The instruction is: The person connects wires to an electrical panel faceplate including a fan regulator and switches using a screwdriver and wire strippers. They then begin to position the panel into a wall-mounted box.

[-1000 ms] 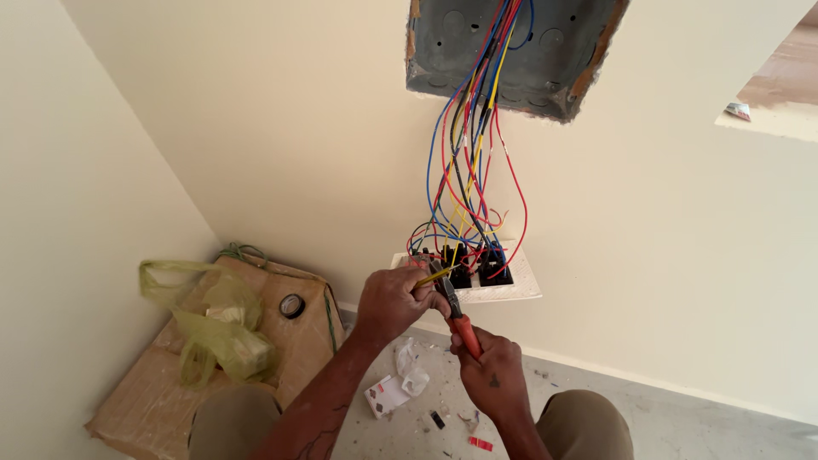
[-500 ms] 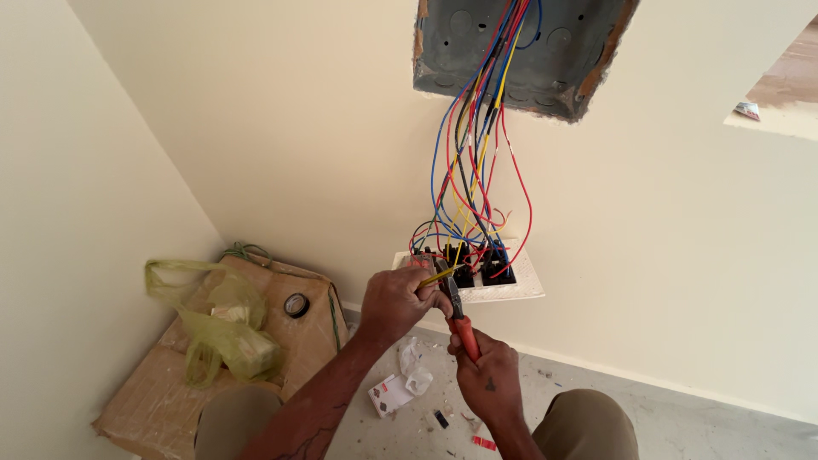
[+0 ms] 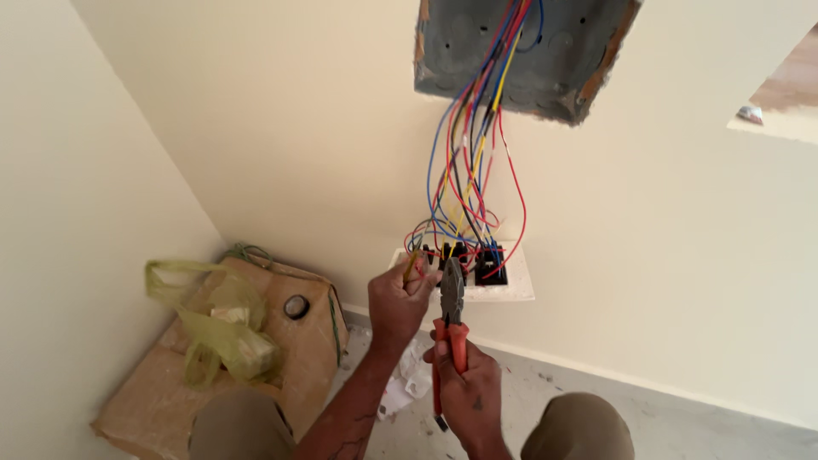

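Note:
A white switch plate (image 3: 514, 284) with black modules hangs from a bundle of red, blue, yellow and black wires (image 3: 467, 170) that comes out of a grey wall box (image 3: 545, 51). My left hand (image 3: 399, 298) pinches a yellow wire end at the plate's left side. My right hand (image 3: 467, 393) grips orange-handled pliers (image 3: 450, 328) upright, their jaws just below the plate's modules, next to the left hand's fingers. Both of my knees show at the bottom edge.
A cardboard box (image 3: 290, 349) stands in the corner on the left, with a yellow-green plastic bag (image 3: 217, 328) and a dark tape roll (image 3: 296, 307) on it. White packets and small parts (image 3: 407, 383) lie on the grey floor. A wall opening (image 3: 780, 98) is at upper right.
The pliers have turned more upright, with their jaws raised close to the plate. My left hand stays on the yellow wire. The view has shifted slightly.

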{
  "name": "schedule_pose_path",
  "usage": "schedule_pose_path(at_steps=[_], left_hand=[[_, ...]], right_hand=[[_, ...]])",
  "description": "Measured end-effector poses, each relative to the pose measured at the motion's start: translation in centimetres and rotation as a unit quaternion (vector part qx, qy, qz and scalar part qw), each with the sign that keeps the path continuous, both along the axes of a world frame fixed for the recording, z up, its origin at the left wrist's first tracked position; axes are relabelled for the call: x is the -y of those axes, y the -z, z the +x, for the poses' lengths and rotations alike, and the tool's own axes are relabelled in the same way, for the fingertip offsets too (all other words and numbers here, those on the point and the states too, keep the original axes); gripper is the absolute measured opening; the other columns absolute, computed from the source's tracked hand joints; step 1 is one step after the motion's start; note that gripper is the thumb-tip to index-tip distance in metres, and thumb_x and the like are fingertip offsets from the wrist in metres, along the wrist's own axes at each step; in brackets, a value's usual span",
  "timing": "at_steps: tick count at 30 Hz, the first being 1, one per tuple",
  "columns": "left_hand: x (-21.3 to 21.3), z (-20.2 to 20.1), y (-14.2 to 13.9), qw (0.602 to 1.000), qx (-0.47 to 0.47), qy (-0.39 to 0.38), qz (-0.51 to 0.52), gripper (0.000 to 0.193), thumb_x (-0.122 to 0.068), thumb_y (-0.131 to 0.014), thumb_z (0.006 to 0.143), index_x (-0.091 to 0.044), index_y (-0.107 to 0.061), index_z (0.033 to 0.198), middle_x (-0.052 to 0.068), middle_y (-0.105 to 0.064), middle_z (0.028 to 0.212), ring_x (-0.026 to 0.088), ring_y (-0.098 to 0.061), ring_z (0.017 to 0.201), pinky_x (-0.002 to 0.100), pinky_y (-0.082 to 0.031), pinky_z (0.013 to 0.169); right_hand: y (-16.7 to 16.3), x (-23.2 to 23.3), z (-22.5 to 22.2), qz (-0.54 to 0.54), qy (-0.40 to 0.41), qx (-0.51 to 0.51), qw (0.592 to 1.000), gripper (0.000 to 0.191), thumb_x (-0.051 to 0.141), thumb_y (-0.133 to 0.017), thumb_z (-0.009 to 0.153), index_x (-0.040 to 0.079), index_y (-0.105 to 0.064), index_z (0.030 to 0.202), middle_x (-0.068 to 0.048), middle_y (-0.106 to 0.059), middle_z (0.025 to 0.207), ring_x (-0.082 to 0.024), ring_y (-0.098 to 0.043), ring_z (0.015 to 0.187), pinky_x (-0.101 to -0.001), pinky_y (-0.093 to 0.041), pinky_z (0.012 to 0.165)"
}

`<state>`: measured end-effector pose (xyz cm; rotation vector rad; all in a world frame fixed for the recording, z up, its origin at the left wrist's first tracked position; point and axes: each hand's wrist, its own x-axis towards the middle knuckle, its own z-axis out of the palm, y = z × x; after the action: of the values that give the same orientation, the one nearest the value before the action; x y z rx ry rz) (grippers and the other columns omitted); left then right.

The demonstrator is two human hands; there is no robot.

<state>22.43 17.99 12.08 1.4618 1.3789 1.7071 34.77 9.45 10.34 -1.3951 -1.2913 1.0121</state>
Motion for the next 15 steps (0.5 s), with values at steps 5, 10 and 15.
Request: schedule_pose_path(at_steps=[5, 10, 15], left_hand=[[0.2, -1.0, -0.9, 0.996, -0.070, 0.044, -0.042, 0.036, -0.011, -0.092, 0.080, 0.002, -0.059, 0.087, 0.002, -0.045, 0.064, 0.009, -0.038, 0.059, 0.026, -0.040, 0.053], [2.0, -1.3, -1.7, 0.997, 0.014, -0.029, 0.066, 0.053, -0.011, -0.080, 0.077, -0.006, -0.055, 0.123, -0.005, -0.065, 0.107, 0.003, -0.059, 0.068, 0.022, -0.051, 0.060], [4.8, -0.8, 0.7, 0.984, 0.138, 0.004, -0.114, 0.027, -0.027, -0.076, 0.095, -0.003, -0.065, 0.104, 0.003, -0.064, 0.087, 0.009, -0.053, 0.064, 0.025, -0.045, 0.055]], right_hand=[[0.5, -0.4, 1.8, -0.061, 0.004, 0.052, 0.997, 0.038, 0.030, -0.060, 0.097, 0.007, -0.073, 0.123, -0.008, -0.080, 0.080, -0.014, -0.073, 0.072, -0.0303, -0.057, 0.070], [-0.2, -0.7, 1.7, -0.049, 0.000, 0.059, 0.997, 0.039, 0.031, -0.059, 0.095, 0.009, -0.072, 0.125, -0.011, -0.079, 0.083, -0.018, -0.073, 0.075, -0.0327, -0.057, 0.070], [-0.7, -0.6, 0.6, -0.007, -0.036, 0.236, 0.971, 0.035, 0.027, -0.061, 0.096, 0.009, -0.067, 0.125, -0.016, -0.073, 0.093, -0.035, -0.059, 0.091, -0.0464, -0.049, 0.083]])
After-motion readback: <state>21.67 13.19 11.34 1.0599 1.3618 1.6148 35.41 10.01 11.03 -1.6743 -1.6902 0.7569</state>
